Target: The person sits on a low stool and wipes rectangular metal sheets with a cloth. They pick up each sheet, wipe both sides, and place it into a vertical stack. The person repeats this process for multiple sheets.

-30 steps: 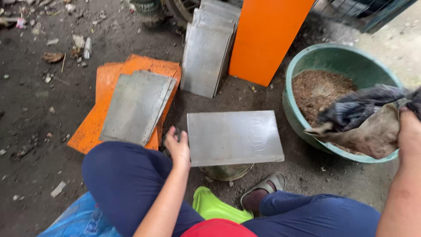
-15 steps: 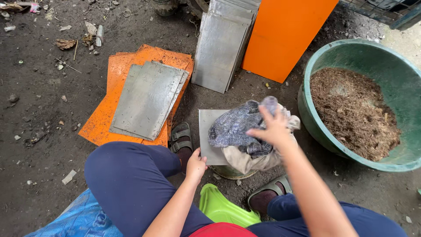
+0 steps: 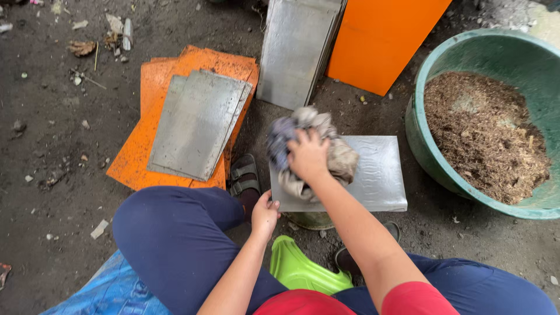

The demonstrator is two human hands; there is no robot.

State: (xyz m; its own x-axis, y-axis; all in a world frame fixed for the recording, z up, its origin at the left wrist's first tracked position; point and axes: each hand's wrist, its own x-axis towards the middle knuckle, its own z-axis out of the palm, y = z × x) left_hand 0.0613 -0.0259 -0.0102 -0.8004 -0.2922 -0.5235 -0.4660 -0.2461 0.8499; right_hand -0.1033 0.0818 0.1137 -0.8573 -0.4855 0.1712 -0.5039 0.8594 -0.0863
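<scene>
1. Head view, looking down at a seated person; dark blue trouser legs fill the lower part, a red shirt edge at the bottom.
2. Right hand [image 3: 307, 156] lies palm down on a crumpled rag [image 3: 315, 153], fingers closed over the cloth and pressing it onto a grey metal plate [image 3: 373, 178].
3. The rag is grey, blue and tan, bunched up; it sits on the left half of the plate and hangs a little over the plate's near left edge.
4. Left hand [image 3: 265, 213] holds the plate's near left corner, thumb on top of the edge, the other fingers hidden below it.
5. The plate lies flat between the person's knees, resting on a round support of which only a small part shows underneath.
6. Sandals: one [image 3: 245, 177] just left of the plate, the other [image 3: 350, 256] below it, partly hidden by the right forearm.
7. A bright green plastic stool [image 3: 300, 271] shows between the legs.
8. Left of the plate, a stack of grey sheets [image 3: 195, 125] lies on orange boards [image 3: 134, 157] on the dirt floor.
9. Behind, more grey sheets [image 3: 294, 49] lean upright beside an orange panel [image 3: 379, 41].
10. Right of the plate, a green basin [image 3: 429, 160] holds brown sawdust [image 3: 484, 134]; basin and plate are near, not touching
11. Blue tarp [image 3: 111, 291] at the bottom left corner
</scene>
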